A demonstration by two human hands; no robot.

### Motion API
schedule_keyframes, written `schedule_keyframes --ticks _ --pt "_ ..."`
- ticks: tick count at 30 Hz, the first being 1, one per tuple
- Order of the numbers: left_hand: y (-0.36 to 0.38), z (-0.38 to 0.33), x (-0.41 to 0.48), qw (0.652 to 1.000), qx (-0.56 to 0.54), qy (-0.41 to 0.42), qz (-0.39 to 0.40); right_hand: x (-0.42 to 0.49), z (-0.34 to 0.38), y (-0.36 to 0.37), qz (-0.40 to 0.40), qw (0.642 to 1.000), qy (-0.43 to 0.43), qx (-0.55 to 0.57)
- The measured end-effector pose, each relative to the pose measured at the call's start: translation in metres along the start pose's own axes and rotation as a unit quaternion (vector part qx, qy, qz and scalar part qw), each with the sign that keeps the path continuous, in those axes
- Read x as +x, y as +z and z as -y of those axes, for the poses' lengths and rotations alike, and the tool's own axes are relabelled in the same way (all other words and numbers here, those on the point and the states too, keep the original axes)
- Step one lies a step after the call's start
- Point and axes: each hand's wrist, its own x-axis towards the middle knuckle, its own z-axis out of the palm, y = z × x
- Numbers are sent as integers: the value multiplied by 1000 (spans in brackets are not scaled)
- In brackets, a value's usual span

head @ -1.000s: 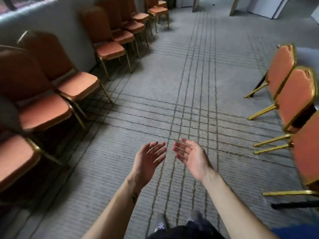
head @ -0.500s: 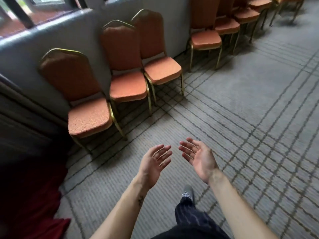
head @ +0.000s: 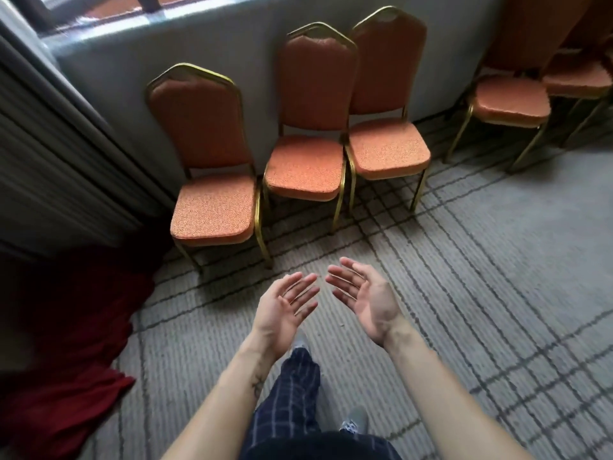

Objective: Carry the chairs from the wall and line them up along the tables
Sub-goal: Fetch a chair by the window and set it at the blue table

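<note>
The left hand (head: 284, 312) and the right hand (head: 366, 298) are held side by side in front of the body, palms up, fingers spread and relaxed, holding nothing. Just beyond them three orange banquet chairs stand in a row against the grey wall (head: 132, 71): the nearest chair (head: 212, 212), the middle chair (head: 305, 169) and the third chair (head: 388, 149). More chairs (head: 510, 102) stand further right. A red cloth (head: 66, 376) lies on the striped carpet (head: 497, 260) at left.

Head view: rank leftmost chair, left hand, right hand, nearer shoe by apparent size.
1. Leftmost chair
2. Left hand and right hand: look alike, unranked
3. Nearer shoe, partly hidden by clothing
</note>
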Motion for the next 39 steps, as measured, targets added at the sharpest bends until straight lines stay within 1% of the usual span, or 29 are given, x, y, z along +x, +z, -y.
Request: schedule_keyframes --ticks 4,10,16,20,28,33,35,39 --pt "4 -31 58 1000 -14 7 -3 62 26 26 2 1000 11 -29" --pt "21 -121 153 1000 -23 19 6 162 80 95 11 996 3 -87" --pt "45 -229 232 999 -21 38 22 248 131 165 19 997 -7 -80" --pt "53 -271 271 997 -52 47 10 297 157 194 35 995 1 -91" --pt "75 -333 370 988 -98 102 -65 434 216 238 93 986 27 -135" --pt "102 -387 448 973 -131 143 -123 544 256 278 150 968 60 -195" --pt "110 -403 463 969 -142 150 -136 568 267 294 156 965 66 -200" --pt "117 -442 496 955 -172 166 -179 623 290 331 197 950 89 -223"
